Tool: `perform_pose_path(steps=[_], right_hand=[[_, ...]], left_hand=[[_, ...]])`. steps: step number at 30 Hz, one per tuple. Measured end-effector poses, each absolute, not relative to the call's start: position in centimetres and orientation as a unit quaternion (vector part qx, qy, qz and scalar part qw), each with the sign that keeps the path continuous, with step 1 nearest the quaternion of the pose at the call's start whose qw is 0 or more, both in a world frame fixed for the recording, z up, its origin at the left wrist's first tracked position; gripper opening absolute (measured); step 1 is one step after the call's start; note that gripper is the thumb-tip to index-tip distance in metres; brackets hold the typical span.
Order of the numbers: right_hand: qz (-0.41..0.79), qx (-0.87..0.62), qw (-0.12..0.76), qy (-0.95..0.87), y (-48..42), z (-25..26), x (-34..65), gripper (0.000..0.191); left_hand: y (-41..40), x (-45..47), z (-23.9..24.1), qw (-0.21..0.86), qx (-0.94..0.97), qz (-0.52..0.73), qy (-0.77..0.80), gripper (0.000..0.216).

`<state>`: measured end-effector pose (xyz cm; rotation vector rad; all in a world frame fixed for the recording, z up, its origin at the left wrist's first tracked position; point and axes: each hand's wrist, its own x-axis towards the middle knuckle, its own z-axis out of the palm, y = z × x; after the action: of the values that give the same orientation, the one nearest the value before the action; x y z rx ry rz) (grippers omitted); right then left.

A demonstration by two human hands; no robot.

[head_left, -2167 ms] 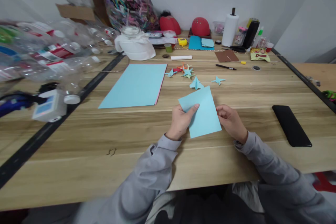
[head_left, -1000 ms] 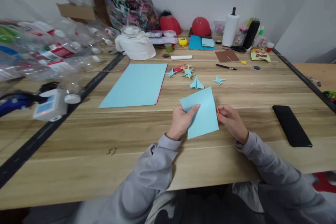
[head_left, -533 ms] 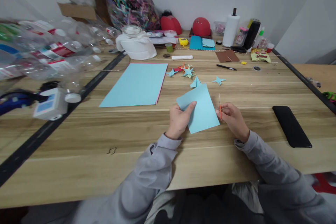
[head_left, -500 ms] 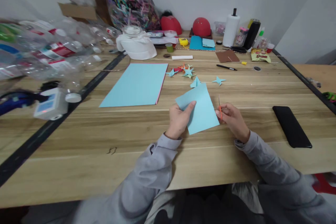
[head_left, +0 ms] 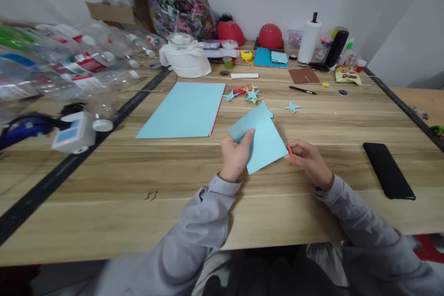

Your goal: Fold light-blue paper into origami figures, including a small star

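Note:
A light blue sheet of paper (head_left: 265, 141) is pinched in my left hand (head_left: 235, 155), thumb on top, tilted above the table. My right hand (head_left: 310, 161) grips small scissors (head_left: 291, 154) by their orange handles at the sheet's right edge; the blades are mostly hidden by the paper. Behind the sheet lie folded paper cranes: a blue one (head_left: 292, 107) on its own and a cluster of several coloured ones (head_left: 252, 94). A larger stack of blue paper (head_left: 182, 110) with a pink edge lies to the left.
A black phone (head_left: 388, 170) lies at the right. Plastic bottles (head_left: 83, 62) and a white device (head_left: 74, 133) crowd the left. Along the back stand a paper roll (head_left: 310, 40), red caps (head_left: 270, 36) and a tape measure (head_left: 246, 55). A black pen (head_left: 303, 90) lies nearer.
The blue sheet has turned and now covers most of the crane behind it. The scissors have tilted leftward, their blades passing from plain view to behind the paper's edge. The camera view shifted slightly.

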<state>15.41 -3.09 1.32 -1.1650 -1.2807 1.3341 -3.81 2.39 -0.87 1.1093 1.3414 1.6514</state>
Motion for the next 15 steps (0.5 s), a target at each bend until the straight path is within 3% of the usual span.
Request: perform_pose_path(steps=[15], right_hand=[[0.557,-0.450,0.469,-0.517,-3.05,0.70,15.27,0.030]], left_hand=[[1.86,-3.67,-0.44,0.326,0.484,0.606,0.541,0.030]])
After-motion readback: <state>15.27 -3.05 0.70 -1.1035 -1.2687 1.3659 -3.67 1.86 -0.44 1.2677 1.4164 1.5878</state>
